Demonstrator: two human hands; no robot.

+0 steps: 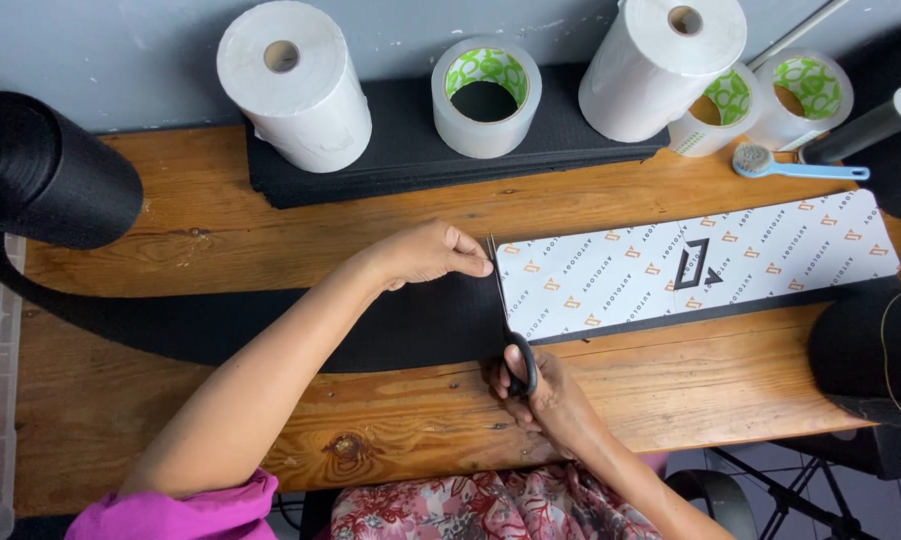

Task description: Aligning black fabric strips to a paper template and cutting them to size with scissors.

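Wooden surface [170,400], with black fabric being cut beside a printed card.

Your long black fabric strip [270,325] lies across the surface, partly under the white patterned cardboard template [690,265]. Your left hand [425,252] pinches the strip's far edge just beside the template's end. Your right hand [540,390] grips the black-handled scissors [510,320], whose blades run along that end.

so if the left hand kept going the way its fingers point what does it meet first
The left hand points right, fingertips almost at the scissors blade along the edge of the printed white card; it would likely meet the blade first, then the card.
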